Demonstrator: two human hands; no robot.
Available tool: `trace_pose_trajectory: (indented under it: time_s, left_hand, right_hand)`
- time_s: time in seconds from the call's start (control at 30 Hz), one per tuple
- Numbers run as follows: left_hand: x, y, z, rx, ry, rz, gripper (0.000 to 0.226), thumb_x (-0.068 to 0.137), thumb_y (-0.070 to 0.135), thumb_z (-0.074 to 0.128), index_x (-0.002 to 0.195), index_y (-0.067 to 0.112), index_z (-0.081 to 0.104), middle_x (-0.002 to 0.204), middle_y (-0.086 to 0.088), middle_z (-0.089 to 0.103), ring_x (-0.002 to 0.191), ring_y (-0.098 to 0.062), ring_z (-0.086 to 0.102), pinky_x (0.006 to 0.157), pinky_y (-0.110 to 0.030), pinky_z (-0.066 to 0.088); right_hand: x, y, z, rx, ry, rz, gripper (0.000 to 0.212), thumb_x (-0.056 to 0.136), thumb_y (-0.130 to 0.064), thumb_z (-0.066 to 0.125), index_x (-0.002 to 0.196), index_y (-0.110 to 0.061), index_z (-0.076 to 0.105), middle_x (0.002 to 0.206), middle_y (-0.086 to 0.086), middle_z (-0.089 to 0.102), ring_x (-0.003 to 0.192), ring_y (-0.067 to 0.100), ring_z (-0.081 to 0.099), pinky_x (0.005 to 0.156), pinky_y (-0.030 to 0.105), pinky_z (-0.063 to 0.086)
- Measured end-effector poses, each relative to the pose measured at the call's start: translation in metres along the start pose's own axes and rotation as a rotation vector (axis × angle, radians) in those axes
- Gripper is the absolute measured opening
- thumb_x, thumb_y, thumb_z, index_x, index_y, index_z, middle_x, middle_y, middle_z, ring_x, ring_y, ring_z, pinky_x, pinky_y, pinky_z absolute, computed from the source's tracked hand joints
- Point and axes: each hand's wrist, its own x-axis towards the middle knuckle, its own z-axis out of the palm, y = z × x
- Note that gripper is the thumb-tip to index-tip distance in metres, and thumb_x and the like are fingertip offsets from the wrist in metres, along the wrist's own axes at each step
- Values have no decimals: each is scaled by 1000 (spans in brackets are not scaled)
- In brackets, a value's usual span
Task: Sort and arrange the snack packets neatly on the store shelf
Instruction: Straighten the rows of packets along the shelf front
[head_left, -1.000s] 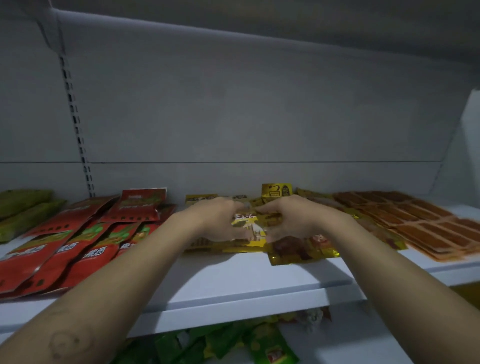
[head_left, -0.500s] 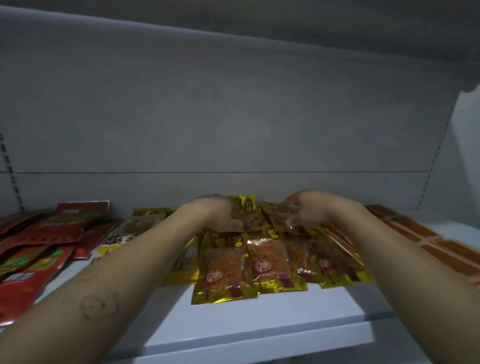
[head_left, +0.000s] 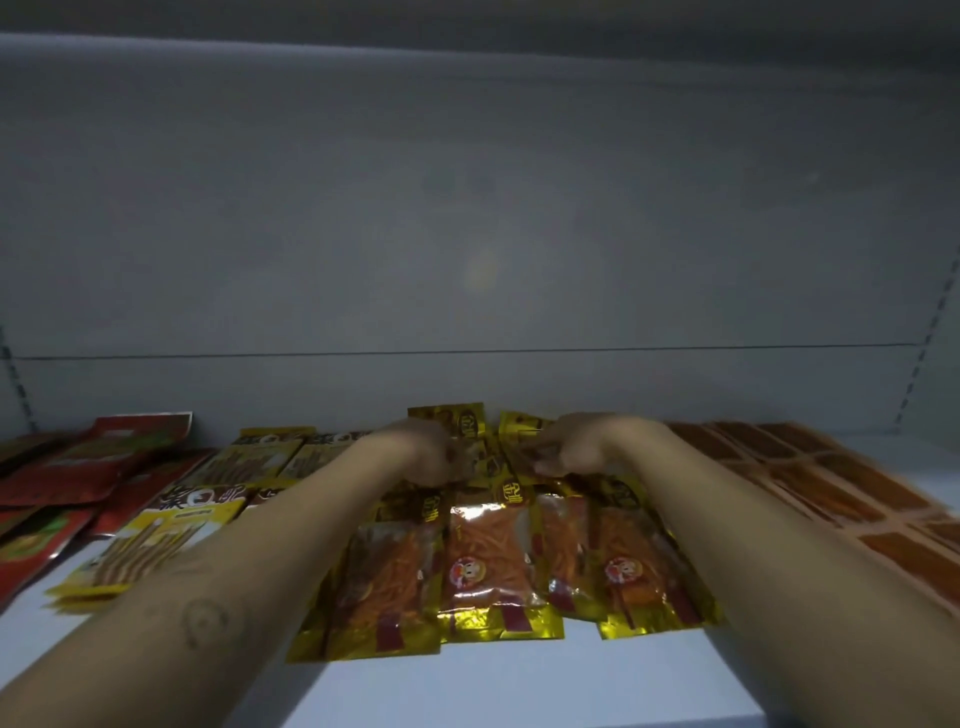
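Gold foil, front row: gold packets (head_left: 488, 561) with clear windows showing orange-red strips. There are four or so, lying flat and overlapping edge over edge at the middle of the white shelf (head_left: 467, 686), with their lower ends towards its front lip.

Gold foil, rear group: rear packets (head_left: 470, 421) in the same wrapping, bunched just behind the front row and close to the grey back panel (head_left: 467, 234). The top of one shows between your two hands.

Your left hand (head_left: 423, 454): reaches over the front row, knuckles up, with its fingers bent down onto the rear packets. It touches them, but blur hides whether the fingers pinch a packet or only press on it, so I cannot tell.

Your right hand (head_left: 582, 444): just beside the left, in the same posture, with its fingers curled onto the rear packets. Here too I cannot tell whether it grips one.

Left of your left forearm: yellow packets (head_left: 156, 540) printed with pale sticks, lying flat and partly hidden under the arm. Further left: red packets (head_left: 88, 462), overlapping and running out of view.

Right of your right forearm: orange-brown packets (head_left: 841, 483), flat, laid in rows towards the shelf's right end.
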Motion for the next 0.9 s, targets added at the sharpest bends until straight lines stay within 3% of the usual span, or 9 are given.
trace_pose_trajectory:
  time_s: [0.37, 0.67, 0.83, 0.9]
  left_hand:
    - [1, -2, 5, -60, -27, 7, 63, 101, 59, 32, 155, 29, 28, 161, -6, 30, 143, -30, 33, 114, -38, 32]
    - [-13, -3, 11, -139, 91, -28, 61, 101, 58, 31, 153, 25, 32, 158, -6, 35, 141, -31, 38, 112, -40, 37]
    - [-49, -6, 0, -72, 195, -10, 59, 100, 56, 39, 150, 24, 38, 150, -5, 46, 135, -28, 45, 107, -40, 43]
    - [-69, -6, -3, -38, 207, 31, 56, 99, 55, 42, 149, 27, 40, 145, -3, 52, 131, -26, 48, 102, -41, 46]
  right_hand:
    - [20, 2, 16, 29, 47, -19, 49, 108, -27, 34, 156, -31, 25, 163, 5, 22, 147, 30, 26, 114, 37, 28]
    - [11, 8, 7, 91, 124, -45, 48, 105, -33, 44, 152, -27, 35, 160, 3, 30, 143, 26, 32, 116, 34, 30]
    - [-25, 10, -12, 69, 175, -14, 47, 102, -27, 49, 148, -24, 43, 149, 5, 48, 129, 25, 50, 96, 25, 40]
    - [-45, 6, -14, 47, 180, -18, 47, 101, -31, 53, 147, -25, 45, 147, 3, 50, 131, 23, 49, 96, 23, 37]
